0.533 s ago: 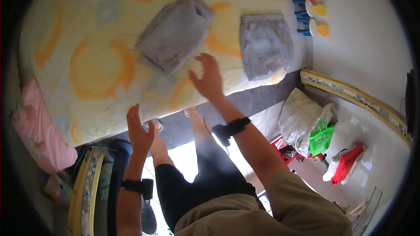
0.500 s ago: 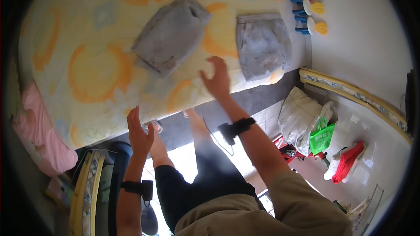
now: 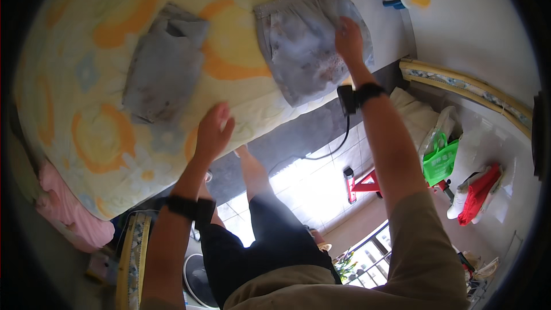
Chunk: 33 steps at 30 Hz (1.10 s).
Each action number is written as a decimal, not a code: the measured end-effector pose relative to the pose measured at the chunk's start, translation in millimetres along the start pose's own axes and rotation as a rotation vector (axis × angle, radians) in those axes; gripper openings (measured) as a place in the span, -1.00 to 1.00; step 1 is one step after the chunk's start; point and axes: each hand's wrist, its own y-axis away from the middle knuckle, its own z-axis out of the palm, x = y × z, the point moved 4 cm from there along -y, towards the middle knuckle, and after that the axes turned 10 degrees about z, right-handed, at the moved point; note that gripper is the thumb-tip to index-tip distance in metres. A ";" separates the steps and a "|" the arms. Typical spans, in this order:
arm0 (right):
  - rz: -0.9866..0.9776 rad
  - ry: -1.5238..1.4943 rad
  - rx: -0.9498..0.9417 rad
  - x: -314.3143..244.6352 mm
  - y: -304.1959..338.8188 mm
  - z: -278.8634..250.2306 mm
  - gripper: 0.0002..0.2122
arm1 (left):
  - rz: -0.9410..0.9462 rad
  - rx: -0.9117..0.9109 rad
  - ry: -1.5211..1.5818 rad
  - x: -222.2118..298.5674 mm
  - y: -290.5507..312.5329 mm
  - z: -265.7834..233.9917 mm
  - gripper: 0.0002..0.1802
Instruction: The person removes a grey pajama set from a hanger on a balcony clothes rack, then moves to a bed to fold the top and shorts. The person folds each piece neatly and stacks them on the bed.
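A pair of grey shorts [image 3: 304,46] with a gathered waistband and dark stains lies on the bed, toward its right edge. My right hand [image 3: 349,40] is over the right side of these shorts, its fingers drawn together on the cloth. To the left is a folded grey garment [image 3: 166,69], also stained. My left hand [image 3: 214,131] hovers over the front of the bed, between the folded garment and the bed's edge. Its thumb stands apart from the fingers, and it holds nothing. Both wrists wear black bands with small boxes.
A yellow and orange patterned sheet [image 3: 229,95] covers the bed. Pink cloth [image 3: 72,206] hangs at its left corner. On the right are a pale sack [image 3: 410,117], a green bag [image 3: 441,159], a red cloth [image 3: 481,194] and a red metal frame [image 3: 364,183] on the tiled floor.
My right hand has moved right and forward onto the shorts. My left hand has come forward and right over the bed. The view has shifted, so both garments appear farther left.
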 end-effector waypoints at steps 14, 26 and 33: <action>-0.622 0.357 -0.475 -106.1 -71.7 71.0 -0.49 | -0.065 -0.024 0.223 34.4 -269.3 70.8 -0.65; -1.055 0.472 -0.992 -190.1 32.3 -125.8 -0.69 | 0.099 -0.218 0.162 187.0 5.1 -69.7 -0.55; -0.601 0.110 -1.348 -331.0 140.2 -230.5 -0.66 | -0.124 -0.177 -0.113 231.4 157.3 -217.3 -0.49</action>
